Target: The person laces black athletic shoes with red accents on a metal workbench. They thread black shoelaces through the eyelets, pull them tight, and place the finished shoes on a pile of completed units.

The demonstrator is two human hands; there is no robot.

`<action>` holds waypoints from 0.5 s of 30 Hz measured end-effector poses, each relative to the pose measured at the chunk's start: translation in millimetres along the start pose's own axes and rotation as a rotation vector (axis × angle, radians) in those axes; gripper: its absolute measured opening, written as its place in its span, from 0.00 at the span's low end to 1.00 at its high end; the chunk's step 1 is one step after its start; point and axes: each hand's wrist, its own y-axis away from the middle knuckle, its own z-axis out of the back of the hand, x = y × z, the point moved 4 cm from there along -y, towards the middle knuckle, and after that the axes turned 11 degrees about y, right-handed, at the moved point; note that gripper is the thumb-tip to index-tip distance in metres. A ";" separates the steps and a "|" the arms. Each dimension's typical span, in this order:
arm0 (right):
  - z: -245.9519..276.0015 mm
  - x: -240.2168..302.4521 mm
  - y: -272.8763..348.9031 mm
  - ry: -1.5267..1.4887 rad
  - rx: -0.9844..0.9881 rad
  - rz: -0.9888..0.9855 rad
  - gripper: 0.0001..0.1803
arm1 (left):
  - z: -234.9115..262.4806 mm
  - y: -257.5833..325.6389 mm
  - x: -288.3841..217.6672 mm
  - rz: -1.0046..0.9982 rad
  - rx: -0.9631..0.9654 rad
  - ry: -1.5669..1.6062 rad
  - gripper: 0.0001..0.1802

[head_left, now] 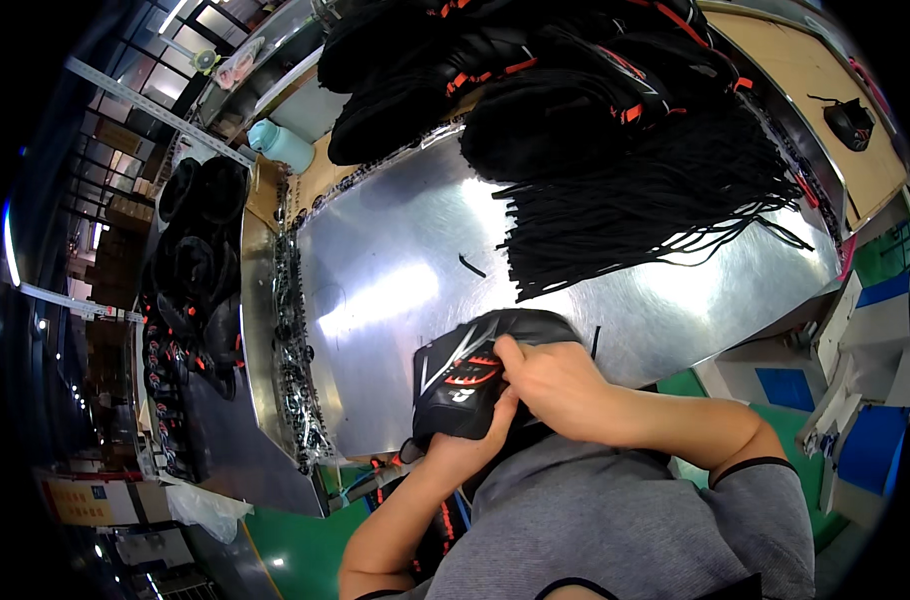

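A black shoe upper (453, 372) with white stripes and red-orange loops lies tilted at the near edge of the metal table, close to my body. My left hand (472, 447) grips its near side, thumb up by the opening and the other fingers hidden by the upper. My right hand (558, 385) is closed, its bent fingers pinching at the row of red-orange loops. Both hands meet there, fingertips nearly touching. Whether a lace is between the right fingertips is hidden. A short black lace piece (472, 265) lies on the metal beyond the upper.
A thick spread of black laces (645, 215) covers the table's right back. Behind it are piled black shoe uppers (545, 120). More uppers (200, 260) hang at the left. A light-blue bottle (281, 145) stands back left; a small black upper (849, 124) lies on the right-hand board.
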 end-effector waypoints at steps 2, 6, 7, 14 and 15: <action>-7.9 0.8 -4.4 0.027 0.052 0.044 0.17 | 0.8 0.6 9.9 0.060 0.031 0.048 0.10; 0.4 -18.7 -13.7 0.027 0.202 0.008 0.11 | 9.1 -8.9 19.7 0.600 0.025 0.426 0.24; 9.9 -22.6 -15.7 0.073 0.309 -0.022 0.07 | 10.6 -6.2 31.9 0.712 0.030 0.515 0.27; -49.1 -66.4 -16.0 -0.257 -0.273 -0.191 0.08 | 13.6 -16.4 42.7 0.791 -0.056 0.810 0.16; -48.9 -65.8 -17.8 -0.262 -0.290 -0.169 0.07 | 15.3 -17.2 47.5 0.770 -0.162 0.870 0.12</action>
